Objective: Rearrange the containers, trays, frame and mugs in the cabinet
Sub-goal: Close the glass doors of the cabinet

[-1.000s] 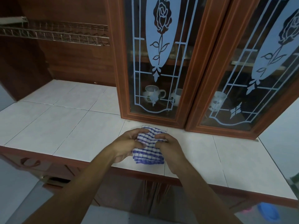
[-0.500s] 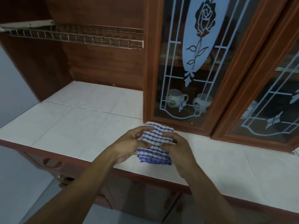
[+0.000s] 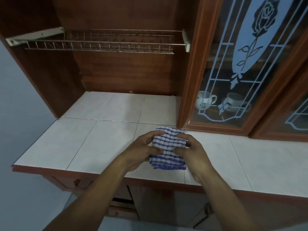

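A folded blue-and-white checked cloth (image 3: 168,147) lies on the white tiled counter (image 3: 103,135), just in front of the cabinet's glass door (image 3: 233,80). My left hand (image 3: 141,150) pinches its left side and my right hand (image 3: 191,149) pinches its right side, thumbs on top. Behind the rose-patterned glass stand two white mugs: one mug (image 3: 205,100) on the left and a second mug (image 3: 235,101) beside it. Whatever lies further inside the cabinet is hidden in shadow.
An open wooden niche at the left holds a wire dish rack (image 3: 103,42) mounted high. A second glass door (image 3: 286,114) is at the far right. Drawers and lower cupboard doors (image 3: 123,205) sit under the counter edge.
The view has swung left and up, bringing the dish rack into full sight. Both hands stay on the cloth at the same spot on the counter.
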The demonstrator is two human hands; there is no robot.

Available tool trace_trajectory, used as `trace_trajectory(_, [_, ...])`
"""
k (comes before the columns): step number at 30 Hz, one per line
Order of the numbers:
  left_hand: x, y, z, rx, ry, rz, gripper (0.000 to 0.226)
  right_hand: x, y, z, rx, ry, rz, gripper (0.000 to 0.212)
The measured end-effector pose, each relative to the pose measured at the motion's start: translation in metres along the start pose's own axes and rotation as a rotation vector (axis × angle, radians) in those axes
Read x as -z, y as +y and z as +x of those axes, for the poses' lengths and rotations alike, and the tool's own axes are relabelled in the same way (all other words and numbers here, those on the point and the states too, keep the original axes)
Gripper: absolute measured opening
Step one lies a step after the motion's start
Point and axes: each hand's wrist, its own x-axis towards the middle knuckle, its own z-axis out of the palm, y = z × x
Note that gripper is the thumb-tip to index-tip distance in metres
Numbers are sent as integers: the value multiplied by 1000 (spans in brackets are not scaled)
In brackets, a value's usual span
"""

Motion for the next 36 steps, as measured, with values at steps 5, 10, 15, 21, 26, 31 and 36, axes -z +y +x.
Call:
trace_trajectory(5, [28, -5, -7, 14, 28, -49, 55, -26, 1, 4, 6, -48, 7, 43])
trace_trajectory(10, [63, -10, -10, 11, 28, -24, 55, -59, 4, 8, 2, -90, -32, 43])
trace_trajectory(15, [114, -13, -8, 3, -19, 52, 52, -101, 6, 14, -5, -91, -49, 41])
trace_trajectory(21, [188, -9, -3, 14, -75, 185, 52, -169, 15, 25, -35, -37, -71, 40])
trace_trajectory(26, [226, -10, -2, 35, -128, 304, 56, -211, 25, 34, -40, -7, -168, 38])
trace_trajectory(31, [243, -28, 0, 59, -101, 318, 64, -230, 38, 44, -75, 12, -221, 39])
trace_trajectory(36, [248, -39, 12, 32, -57, 384, 68, -237, 43, 58, -65, 8, -398, 46])
